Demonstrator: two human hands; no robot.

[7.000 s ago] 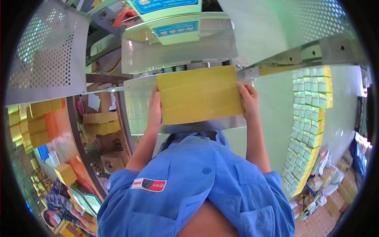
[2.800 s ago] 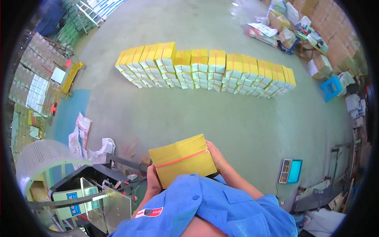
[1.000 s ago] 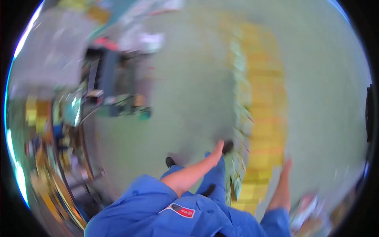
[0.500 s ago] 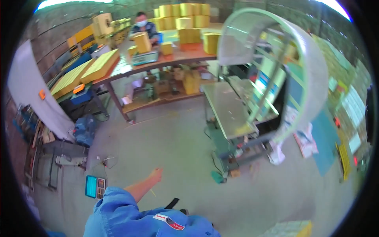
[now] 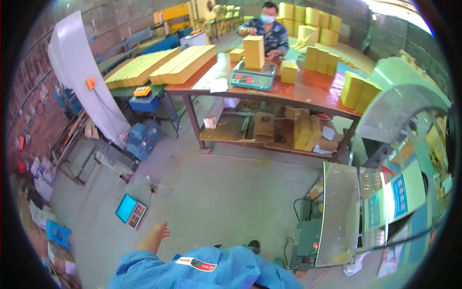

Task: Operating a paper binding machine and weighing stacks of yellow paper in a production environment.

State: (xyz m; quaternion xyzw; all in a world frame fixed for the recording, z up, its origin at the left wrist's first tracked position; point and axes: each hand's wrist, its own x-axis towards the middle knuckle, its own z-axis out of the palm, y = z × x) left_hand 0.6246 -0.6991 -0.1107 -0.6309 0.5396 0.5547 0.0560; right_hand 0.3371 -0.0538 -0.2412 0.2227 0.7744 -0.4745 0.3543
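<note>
My left hand hangs low at the bottom left with its fingers apart and nothing in it, above the concrete floor and nearest a small blue floor scale. My right hand is out of view; only my blue jacket shows at the lower edge. A strapping machine with a steel top and an arched guard stands to my right. Ahead, a red workbench carries yellow bundles and a bench scale.
A person in a blue shirt stands behind the bench, hands on a yellow stack on the scale. Long yellow stacks lie at the bench's left end. A white panel and blue motor stand at left. More yellow bundles are piled behind.
The yellow bundle I carried earlier is no longer in my hands. My view has swung from the floor stacks round to the workbench and machine, which now look closer.
</note>
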